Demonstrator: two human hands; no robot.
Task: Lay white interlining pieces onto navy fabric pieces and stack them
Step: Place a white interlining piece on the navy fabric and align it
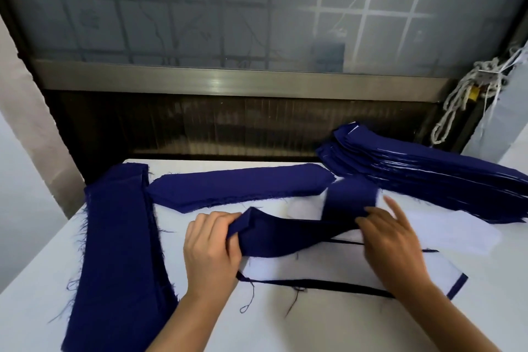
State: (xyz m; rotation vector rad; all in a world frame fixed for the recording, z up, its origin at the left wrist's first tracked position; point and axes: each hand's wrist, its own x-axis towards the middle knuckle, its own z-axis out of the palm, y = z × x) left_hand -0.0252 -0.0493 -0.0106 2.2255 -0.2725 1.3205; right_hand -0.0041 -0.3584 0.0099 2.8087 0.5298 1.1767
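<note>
Head view:

- Left hand [211, 240] grips the left end of a navy strip [285, 234], fingers curled round a bunched edge.
- Right hand [391, 240] pinches the strip further along, with the index finger sticking out free.
- The strip hangs between the hands just above the table [343, 326], not flat. It is twisted, and the right end flips up and away.
- Directly under it is a laid pair [328, 268], interlining on navy, with navy showing only along the near edge and the right corner.
- Stack [428, 177] is at far right, white edges peeking between layers. A navy pile [120, 237] sits at left and a far piece [237, 188] lies across the back.
- More interlining [445, 228] probably lies right of the hands. White on a white table, so its outline is hard to call.

Risks:

- Twist not shaken out, so the strip lands folded or wrong side up and the next layer won't match.
- The strip brushes the pair below. Loose interlining slides easily and would go off register.
- Frayed threads [248, 294] at the near edge could snag fingers or the strip and pull the pair askew.
- The bunched left grip may leave a crease under the next interlining.
- The stack leans and fans, so one more careless add could make it slump.
</note>
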